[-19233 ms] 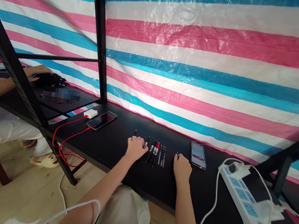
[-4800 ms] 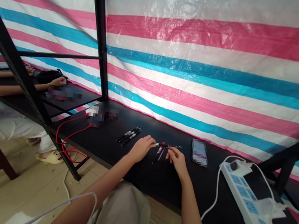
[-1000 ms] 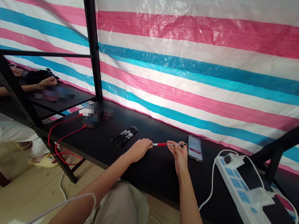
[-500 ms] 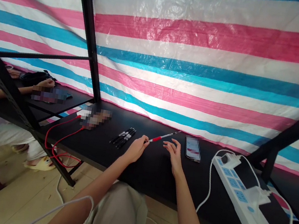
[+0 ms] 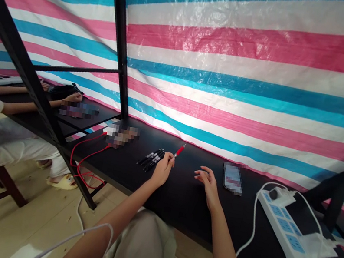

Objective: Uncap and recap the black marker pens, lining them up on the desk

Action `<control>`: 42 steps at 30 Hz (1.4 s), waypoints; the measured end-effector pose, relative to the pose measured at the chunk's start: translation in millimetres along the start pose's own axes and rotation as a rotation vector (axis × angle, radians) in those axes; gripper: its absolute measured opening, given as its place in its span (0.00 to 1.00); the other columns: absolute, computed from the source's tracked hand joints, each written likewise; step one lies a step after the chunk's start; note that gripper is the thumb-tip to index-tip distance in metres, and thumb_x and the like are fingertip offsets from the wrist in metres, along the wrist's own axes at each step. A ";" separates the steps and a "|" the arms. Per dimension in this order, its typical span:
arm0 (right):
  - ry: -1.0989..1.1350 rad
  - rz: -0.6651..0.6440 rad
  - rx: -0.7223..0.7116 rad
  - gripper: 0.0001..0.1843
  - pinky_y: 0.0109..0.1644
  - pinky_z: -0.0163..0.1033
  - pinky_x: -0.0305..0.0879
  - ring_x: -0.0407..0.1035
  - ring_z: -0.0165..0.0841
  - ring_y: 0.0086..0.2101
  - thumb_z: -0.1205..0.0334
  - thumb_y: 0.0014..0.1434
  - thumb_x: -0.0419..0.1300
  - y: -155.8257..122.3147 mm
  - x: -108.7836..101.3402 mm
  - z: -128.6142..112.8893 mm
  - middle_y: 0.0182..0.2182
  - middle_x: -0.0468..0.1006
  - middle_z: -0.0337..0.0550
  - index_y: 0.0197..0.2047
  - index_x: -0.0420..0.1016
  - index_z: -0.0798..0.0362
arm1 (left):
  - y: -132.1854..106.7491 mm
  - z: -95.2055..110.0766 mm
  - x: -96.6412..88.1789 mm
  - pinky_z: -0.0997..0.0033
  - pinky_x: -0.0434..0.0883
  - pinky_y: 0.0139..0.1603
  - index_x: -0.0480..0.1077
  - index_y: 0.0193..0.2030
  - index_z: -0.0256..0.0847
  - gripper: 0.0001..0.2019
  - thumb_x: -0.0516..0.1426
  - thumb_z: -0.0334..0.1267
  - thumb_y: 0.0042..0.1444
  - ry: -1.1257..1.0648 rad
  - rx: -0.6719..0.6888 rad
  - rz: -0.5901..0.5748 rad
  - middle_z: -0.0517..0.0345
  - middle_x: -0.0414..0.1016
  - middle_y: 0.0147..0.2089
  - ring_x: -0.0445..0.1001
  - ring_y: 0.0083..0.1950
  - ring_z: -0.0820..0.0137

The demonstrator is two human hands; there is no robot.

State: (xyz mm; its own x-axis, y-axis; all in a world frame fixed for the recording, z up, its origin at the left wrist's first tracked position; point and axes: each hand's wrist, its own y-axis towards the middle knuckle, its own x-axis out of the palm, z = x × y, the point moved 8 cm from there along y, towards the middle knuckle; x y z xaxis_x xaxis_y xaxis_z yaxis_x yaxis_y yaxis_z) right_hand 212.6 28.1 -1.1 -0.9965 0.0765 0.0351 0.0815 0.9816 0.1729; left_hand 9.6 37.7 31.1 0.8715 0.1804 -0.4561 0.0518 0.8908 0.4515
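Observation:
A slim pen with a red section and a pale tip [image 5: 181,150] is pinched in my left hand [image 5: 162,170], its visible end slanting up and to the right. The rest of the pen is hidden by the fingers. Just left of that hand, several black pens [image 5: 150,159] lie side by side on the black tabletop [image 5: 182,201]. My right hand [image 5: 209,185] hovers over the table, fingers apart and nothing in them, a short way from the pen.
A phone [image 5: 232,179] lies right of my right hand, and beyond it a white power strip [image 5: 292,237] with plugs and cables. Red cables [image 5: 82,162] hang at the left edge. Another person's arm [image 5: 35,107] rests on the adjoining table behind the black frame [image 5: 124,50].
The pen has swung more upright in my left hand, and less of it shows. My right hand stays open. The whole view has shifted, with the scene sliding right.

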 end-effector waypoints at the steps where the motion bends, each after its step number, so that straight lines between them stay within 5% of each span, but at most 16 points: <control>1: -0.003 -0.006 0.003 0.21 0.43 0.41 0.62 0.69 0.32 0.32 0.48 0.50 0.57 -0.2 0.5 0.3 0.34 0.75 0.43 0.43 0.65 0.50 | -0.1 0.6 -1.0 0.75 0.59 0.33 0.58 0.38 0.42 0.11 0.39 0.42 0.61 0.050 0.000 0.002 0.63 0.65 0.29 0.64 0.29 0.75; 7: -0.031 -0.027 0.009 0.19 0.43 0.41 0.61 0.69 0.32 0.33 0.48 0.51 0.57 -2.1 1.5 -1.7 0.35 0.74 0.43 0.42 0.66 0.50 | -1.7 7.2 -8.2 0.69 0.58 0.41 0.65 0.34 0.41 0.12 0.44 0.42 0.60 0.471 0.066 0.057 0.57 0.66 0.36 0.65 0.40 0.69; 14: -0.055 -0.025 0.001 0.19 0.43 0.41 0.62 0.68 0.33 0.33 0.45 0.49 0.57 -1.1 1.0 -2.4 0.35 0.75 0.44 0.35 0.71 0.52 | -2.0 -12.6 -16.9 0.64 0.56 0.42 0.70 0.33 0.43 0.10 0.50 0.43 0.56 0.731 -0.026 0.111 0.55 0.67 0.36 0.64 0.42 0.65; 24: -0.083 0.010 -0.044 0.18 0.42 0.41 0.62 0.67 0.33 0.32 0.46 0.49 0.57 -1.4 -3.7 -5.9 0.34 0.74 0.43 0.33 0.72 0.52 | -3.1 -21.0 -17.5 0.62 0.56 0.44 0.68 0.37 0.42 0.07 0.52 0.37 0.53 0.842 -0.092 0.064 0.53 0.67 0.37 0.63 0.41 0.63; 34: -0.132 0.036 -0.081 0.19 0.39 0.41 0.63 0.66 0.33 0.29 0.45 0.50 0.54 -1.2 -6.4 -9.2 0.32 0.74 0.45 0.34 0.70 0.53 | -5.7 -11.7 -30.8 0.57 0.54 0.46 0.65 0.36 0.41 0.10 0.49 0.26 0.50 0.844 -0.107 0.157 0.51 0.65 0.39 0.60 0.45 0.60; 37: -0.285 0.053 -0.096 0.18 0.32 0.38 0.61 0.64 0.31 0.25 0.47 0.51 0.52 -2.8 -6.2 -10.5 0.31 0.73 0.44 0.36 0.70 0.53 | -3.3 -6.1 -19.2 0.60 0.56 0.45 0.65 0.36 0.42 0.08 0.49 0.28 0.52 0.790 -0.009 0.075 0.52 0.64 0.39 0.61 0.45 0.62; 42: -0.836 0.034 -0.185 0.12 0.31 0.36 0.55 0.65 0.33 0.27 0.55 0.54 0.49 -11.1 5.6 -16.6 0.28 0.74 0.40 0.35 0.71 0.49 | -9.5 2.8 22.6 0.68 0.59 0.40 0.64 0.36 0.42 0.05 0.51 0.39 0.54 0.571 0.220 -0.278 0.57 0.66 0.37 0.64 0.41 0.67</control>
State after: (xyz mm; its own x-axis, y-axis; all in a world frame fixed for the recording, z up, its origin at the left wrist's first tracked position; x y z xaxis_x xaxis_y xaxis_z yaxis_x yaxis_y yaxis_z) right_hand 206.5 14.8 13.5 -0.6755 0.2805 -0.6820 0.0411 0.9377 0.3450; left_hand 30.2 32.1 18.6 0.4199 0.2024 -0.8847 0.3879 0.8413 0.3766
